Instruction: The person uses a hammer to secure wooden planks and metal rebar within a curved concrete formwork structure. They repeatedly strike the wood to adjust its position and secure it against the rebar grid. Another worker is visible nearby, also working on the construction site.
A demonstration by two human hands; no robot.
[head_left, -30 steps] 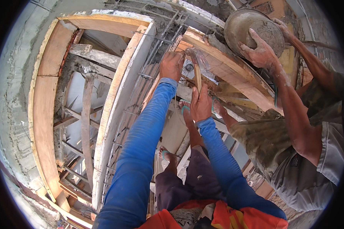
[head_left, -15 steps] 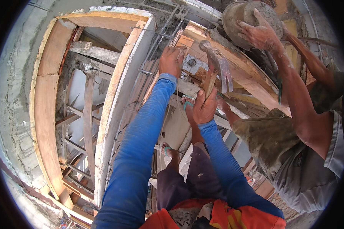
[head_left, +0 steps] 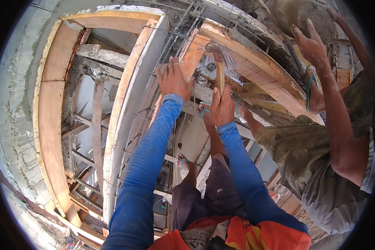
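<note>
Both hands are up at the wooden formwork, well apart from each other. Left hand (head_left: 173, 80), blue sleeve: fingers together and extended, palm flat against a short upright board (head_left: 193, 56) at the near end of the rebar cage (head_left: 162, 58). It grips nothing; it only presses on the wood.

Right hand (head_left: 222, 108), blue sleeve: fingers wrapped tight around the wooden handle of a hammer (head_left: 219, 62). Handle runs nearly straight up from the fist. The metal head sits at the top, just right of the upright board and above a patch of grey wet concrete (head_left: 208, 68). Whether the head touches the wood cannot be told.

So the hammer lies between the two hands' lines, right of the left hand, directly above the right fist.

Left of both hands: curved plywood formwork wall (head_left: 127, 108), then an open shaft with timber bracing (head_left: 96, 125), then an outer curved form board (head_left: 50, 125) along the concrete edge.

Below the hands: the person's own feet in green-strapped sandals (head_left: 183, 160) on the cross timbers.

Right of the hammer: a long curved plank (head_left: 262, 71) running toward the upper right. Further right, another person's hand (head_left: 310, 43), open, fingers spread, resting on a round concrete-caked pan (head_left: 298, 14) at the top right edge.
</note>
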